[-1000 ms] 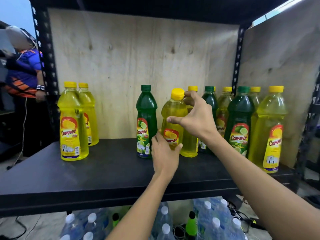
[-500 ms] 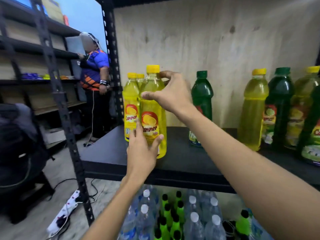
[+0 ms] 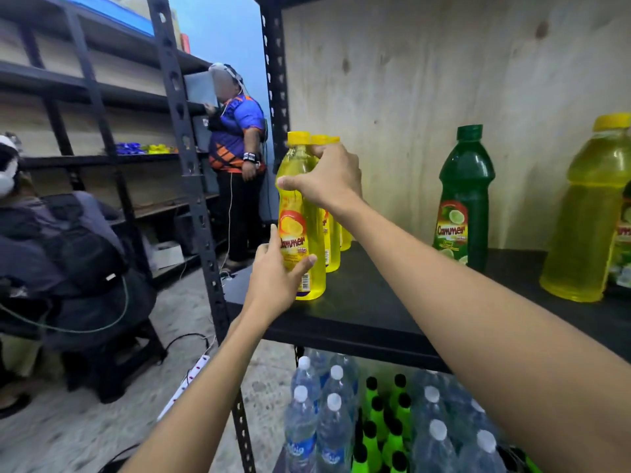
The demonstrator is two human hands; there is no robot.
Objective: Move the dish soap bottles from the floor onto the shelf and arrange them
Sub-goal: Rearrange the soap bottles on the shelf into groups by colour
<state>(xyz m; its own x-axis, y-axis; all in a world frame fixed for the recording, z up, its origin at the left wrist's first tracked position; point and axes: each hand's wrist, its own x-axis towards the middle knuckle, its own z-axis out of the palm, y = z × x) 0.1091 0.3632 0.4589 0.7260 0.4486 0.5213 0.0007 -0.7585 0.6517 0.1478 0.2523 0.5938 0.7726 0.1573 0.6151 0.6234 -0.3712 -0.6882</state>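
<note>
Centre frame: left hand curls round the yellow dish soap bottle low down, right hand grips its shoulder; base seemingly resting on the black shelf.

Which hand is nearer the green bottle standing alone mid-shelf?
Right. The right hand grips the front yellow bottle at its shoulder, left of the green bottle with a gap between. The left hand holds the same yellow bottle near its base, lower and farther left.

The front yellow bottle, yellow cap & red-yellow label, stands upright at the left front corner of the shelf, w/ two more yellow bottles in a row just behind. A green bottle stands upright mid-shelf, well apart; another yellow bottle farther right.
</note>
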